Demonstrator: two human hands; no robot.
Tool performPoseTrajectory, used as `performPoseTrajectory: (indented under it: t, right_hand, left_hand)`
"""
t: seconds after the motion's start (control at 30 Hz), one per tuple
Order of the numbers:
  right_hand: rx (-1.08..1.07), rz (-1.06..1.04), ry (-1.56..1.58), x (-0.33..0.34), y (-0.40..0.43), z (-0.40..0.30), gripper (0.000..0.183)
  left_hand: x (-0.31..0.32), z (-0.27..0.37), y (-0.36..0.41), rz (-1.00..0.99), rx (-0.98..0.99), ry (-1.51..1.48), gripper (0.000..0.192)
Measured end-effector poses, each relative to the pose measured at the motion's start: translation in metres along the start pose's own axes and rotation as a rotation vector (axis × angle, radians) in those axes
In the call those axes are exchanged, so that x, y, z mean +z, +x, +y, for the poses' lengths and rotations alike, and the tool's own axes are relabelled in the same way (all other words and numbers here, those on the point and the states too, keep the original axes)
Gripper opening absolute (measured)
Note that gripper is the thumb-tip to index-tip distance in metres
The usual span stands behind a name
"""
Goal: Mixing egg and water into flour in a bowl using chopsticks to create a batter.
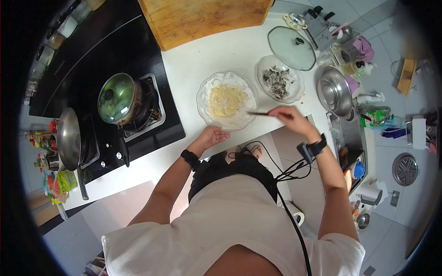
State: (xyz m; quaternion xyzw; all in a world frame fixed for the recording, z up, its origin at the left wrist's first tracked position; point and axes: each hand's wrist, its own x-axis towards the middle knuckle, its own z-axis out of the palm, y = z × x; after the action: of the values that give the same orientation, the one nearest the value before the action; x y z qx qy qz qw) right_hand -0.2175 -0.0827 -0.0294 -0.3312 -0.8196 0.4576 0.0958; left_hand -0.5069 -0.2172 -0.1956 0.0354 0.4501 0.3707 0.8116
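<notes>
A clear glass bowl (203, 112) stands near the counter's front edge, with white powder and a yellow, wet-looking mixture (226, 100) in it. My left hand (213, 137) is at the bowl's near rim, fingers beneath its edge; how firmly it grips is unclear. Chopsticks (260, 114) are held in my right hand (288, 117), their tips over the right side of the bowl. Just behind my right hand, a second glass bowl (297, 89) contains small grey, strip-like pieces (276, 81).
On the black gas hob (138, 51) at left are a lidded pot (119, 98) and a frying pan (69, 138). Behind stands a wooden board (207, 20). A glass lid (291, 45), steel bowls (333, 91) and a sink (348, 127) lie right. Black cables (293, 220) hang by my right wrist.
</notes>
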Motion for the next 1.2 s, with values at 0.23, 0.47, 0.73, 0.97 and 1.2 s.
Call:
performPoseTrajectory:
  t: [0.23,0.47,0.73,0.97,1.2]
  right_hand:
    - [-0.147,0.232,-0.007,-0.018,0.044,0.010,0.015]
    - [-0.216,-0.136,-0.361,0.033,0.010,-0.039,0.018]
    - [-0.306,-0.170,-0.197,0.091,0.049,-0.062,0.020]
    - [-0.247,0.149,-0.031,0.052,0.084,-0.009,0.017]
    - [-0.156,0.118,-0.271,0.018,0.011,-0.017,0.018]
  left_hand:
    - [-0.001,0.002,0.002,0.022,-0.024,-0.004,0.029]
    - [-0.004,0.004,-0.003,-0.034,0.007,0.057,0.029]
    - [-0.006,0.006,-0.002,-0.027,-0.028,0.055,0.029]
    - [-0.003,0.007,-0.005,-0.023,-0.001,0.045,0.028]
    - [-0.005,0.008,-0.002,-0.051,-0.024,0.067,0.028]
